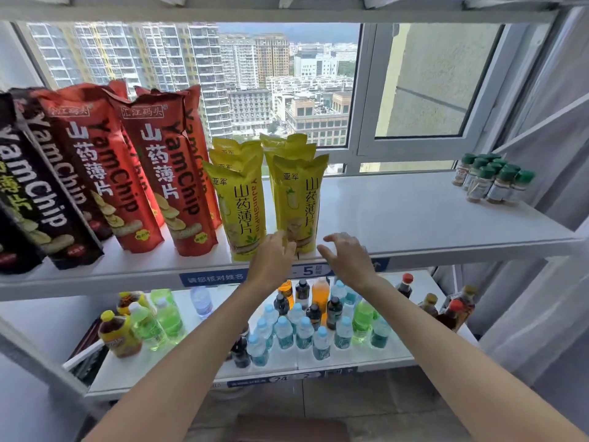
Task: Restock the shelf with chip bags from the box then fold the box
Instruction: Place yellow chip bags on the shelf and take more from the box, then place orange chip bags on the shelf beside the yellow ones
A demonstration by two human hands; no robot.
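I had only the one view, from the head camera, and it faced straight into the shelf [446, 218] from close in, tilted a little downward. The wide lens bent the uprights at the frame's edges. The upper board crossed the middle of the frame, and the window [287, 84] behind it filled the top. The lower board with bottles [299, 327] sat in the lower centre, seen from above. Both forearms ran in from the bottom edge, and the left hand [271, 260] and right hand [347, 256] met near the centre, at the front lip of the upper board.
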